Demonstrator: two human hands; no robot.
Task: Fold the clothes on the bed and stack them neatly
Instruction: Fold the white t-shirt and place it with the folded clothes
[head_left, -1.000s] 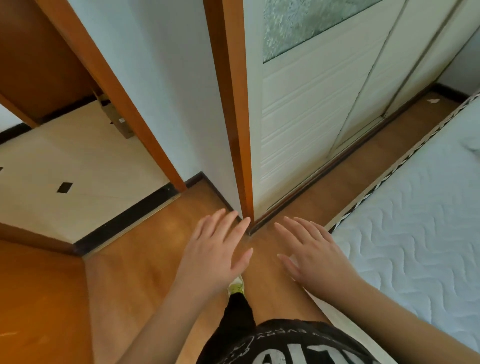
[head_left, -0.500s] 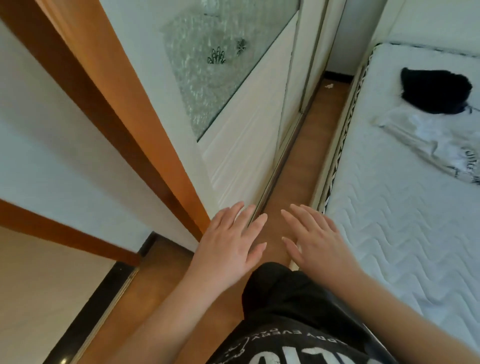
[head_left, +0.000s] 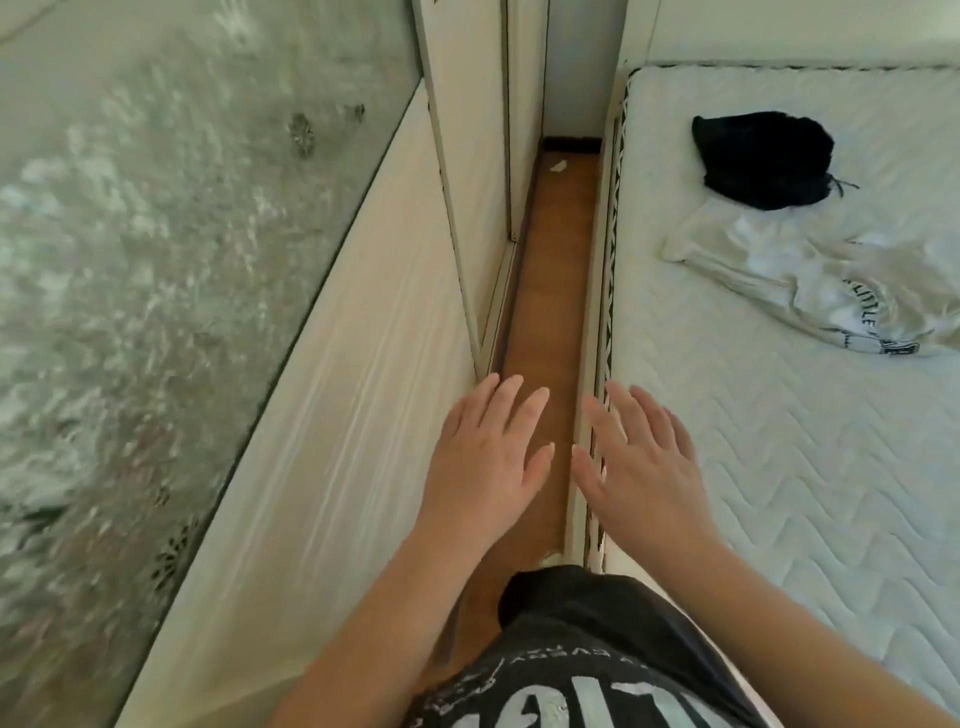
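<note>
Black garment beyond both hands

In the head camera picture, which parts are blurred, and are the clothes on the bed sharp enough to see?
Head view: the patterned frosted-glass wardrobe door at left is smeared by motion blur; the crumpled black garment and white printed T-shirt on the white quilted mattress are fairly sharp; wide-angle distortion bends the straight edges.

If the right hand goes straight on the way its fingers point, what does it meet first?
Probably nothing soon: the right hand points along the white quilted mattress edge. The crumpled white printed shirt lies farther right; depth is unclear.
</note>
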